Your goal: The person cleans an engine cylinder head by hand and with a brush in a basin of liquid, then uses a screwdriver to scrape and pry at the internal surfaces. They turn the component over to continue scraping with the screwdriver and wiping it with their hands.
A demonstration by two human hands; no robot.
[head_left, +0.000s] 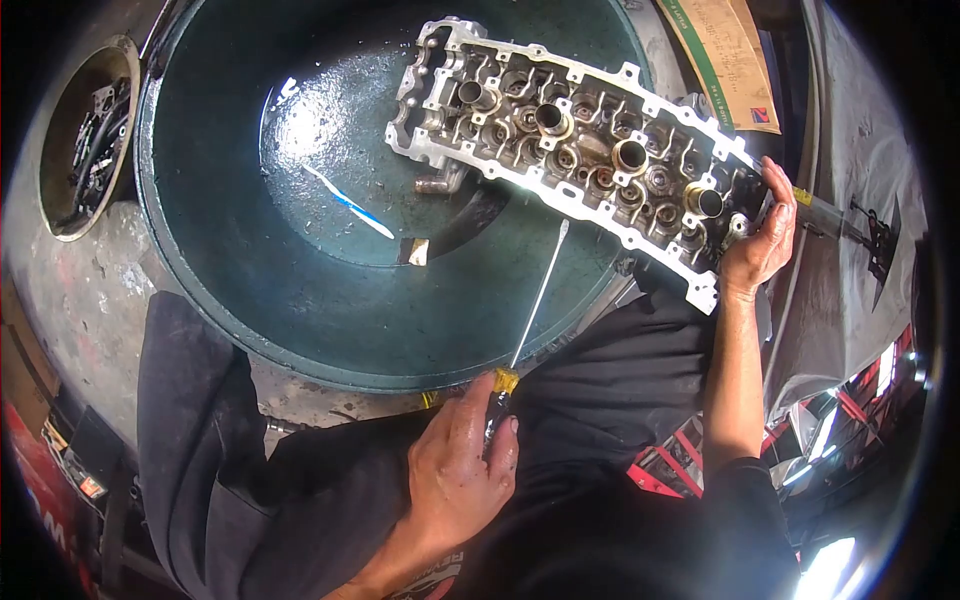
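A metal engine cylinder head (595, 145) lies at a slant over the right part of a large dark green tub (180, 270), its open side with round tubes and springs facing up. My right hand (762, 240) grips its right end, with the fingers along the end edge. In my left hand (462, 460) is a flat-blade screwdriver (537, 300), held by its dark and yellow handle. Its long shaft points up and away, and the tip shows just below the head's near edge. The palm side of my left hand is hidden.
Wet liquid shines on the tub's floor, where a blue-and-white toothbrush-like stick (350, 203) and a small dark piece with a tan patch (414, 251) lie. A metal bowl (128, 75) of small parts stands left. Cardboard (725, 60) is at the back right, beside a grey cover (850, 290).
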